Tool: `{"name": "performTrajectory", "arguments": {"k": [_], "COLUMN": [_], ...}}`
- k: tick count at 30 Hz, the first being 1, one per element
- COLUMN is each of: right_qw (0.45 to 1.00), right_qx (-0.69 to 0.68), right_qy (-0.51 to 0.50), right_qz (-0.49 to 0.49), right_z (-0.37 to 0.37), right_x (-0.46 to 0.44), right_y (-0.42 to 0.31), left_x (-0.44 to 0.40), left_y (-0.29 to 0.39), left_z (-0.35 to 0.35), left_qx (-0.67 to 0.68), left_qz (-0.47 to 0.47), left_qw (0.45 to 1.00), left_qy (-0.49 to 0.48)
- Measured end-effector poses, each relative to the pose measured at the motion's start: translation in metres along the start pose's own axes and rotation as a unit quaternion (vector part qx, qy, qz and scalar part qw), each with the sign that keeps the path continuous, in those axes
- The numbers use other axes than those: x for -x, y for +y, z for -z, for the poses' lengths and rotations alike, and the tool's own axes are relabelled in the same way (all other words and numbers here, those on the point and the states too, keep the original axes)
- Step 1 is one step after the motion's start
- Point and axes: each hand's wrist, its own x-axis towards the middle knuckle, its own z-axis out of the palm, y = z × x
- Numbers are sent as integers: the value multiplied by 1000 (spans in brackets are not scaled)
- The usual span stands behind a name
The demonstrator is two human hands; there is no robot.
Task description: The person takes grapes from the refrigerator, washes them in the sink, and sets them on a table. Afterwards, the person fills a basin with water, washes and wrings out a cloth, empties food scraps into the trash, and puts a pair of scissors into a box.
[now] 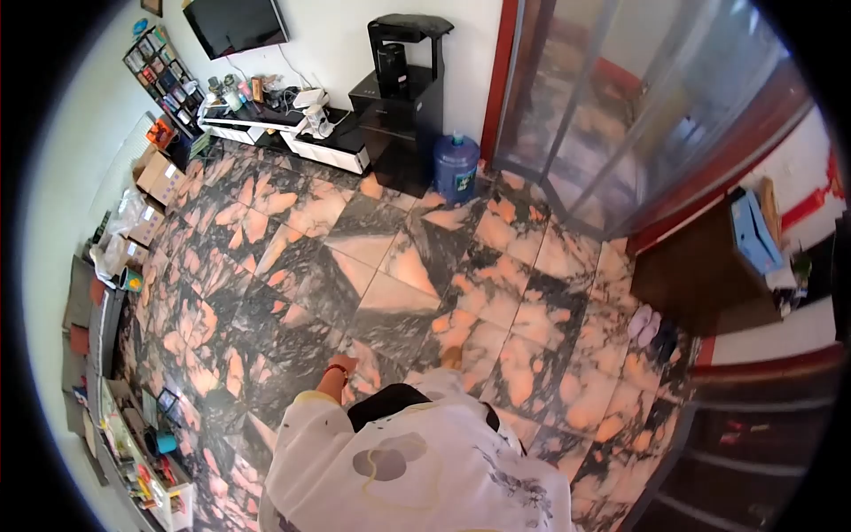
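My left hand (343,363) hangs low in front of my body, above the tiled floor (399,293). A red bracelet (335,368) circles its wrist, below the yellowish cuff of my pale printed top (399,470). Nothing shows in this hand, but its fingers are too small to make out. My right hand is out of sight. Just ahead of my body, a tan shape (452,357), perhaps a foot or shoe, rests on the floor.
Ahead stand a black water dispenser (403,124), a blue water bottle (456,168) and a cluttered TV stand (266,124). Cardboard boxes (160,177) and a glass-sided table (133,434) line the left. Glass doors (585,124), a dark cabinet (691,266) and pink slippers (644,325) are right.
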Motion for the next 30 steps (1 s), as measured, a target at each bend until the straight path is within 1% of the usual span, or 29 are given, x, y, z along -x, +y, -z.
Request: {"name": "performTrajectory", "arguments": {"k": [3,4,5,6,7,8,9,10,11,12,13,14,15,17,19,21,23,24,25,26,27,28,30], "right_qw": [993,992,995,993,974,984,978,985,963,873,721,794,856,714,667,575,683,653,618,595,573,553,547], "right_qx": [-107,-112,-72,41,155,34,-86,-103,113,320,499,412,318,406,412,423,359,366,370,365,359,353,374], "right_qy": [48,60,73,98,134,162,186,133,161,176,178,145,112,115,152,59,-19,-19,-19,-10,-1,9,71], "right_qz": [-25,-20,6,53,95,65,33,29,183,324,447,423,392,559,602,698,636,662,693,716,737,755,746], "right_z": [-4,-9,-17,-29,-42,-54,-62,-61,-62,-59,-61,-75,-102,-134,-187,-240,-299,-320,-342,-364,-384,-402,-427], "right_x": [-15,-23,-32,-33,-35,-51,-69,-94,-125,-158,-183,-200,-198,-208,-202,-185,-156,-156,-158,-156,-153,-157,-183], "right_y": [-77,-104,-134,-169,-204,-235,-261,-281,-308,-336,-364,-408,-470,-573,-681,-791,-877,-911,-946,-980,-1010,-1033,-1077], "left_x": [-35,-35,-18,-7,-4,-20,-36,-60,-85,-107,-111,-115,-92,-60,-91,-86,-71,-70,-80,-92,-37,-77,-82], "left_y": [81,107,144,178,209,231,252,268,285,301,320,338,363,413,450,489,532,551,569,585,611,630,682], "left_z": [58,88,133,173,204,217,231,243,251,255,271,288,315,362,380,412,453,464,473,487,533,537,584], "left_qx": [146,84,-43,-110,-121,-61,0,-10,-20,-31,-65,-99,-197,-77,32,-53,156,261,270,279,334,358,358], "left_qz": [-3,-59,-137,-178,-194,-187,-184,-189,-194,-201,-213,-225,-247,-187,-143,-243,-204,-182,-186,-191,-188,-223,-247], "left_qw": [989,994,988,976,970,972,969,964,959,954,950,944,919,962,971,926,925,909,900,890,891,859,846], "left_qy": [15,32,48,68,87,128,168,188,204,219,219,219,235,185,187,285,278,271,286,305,244,290,308]}}
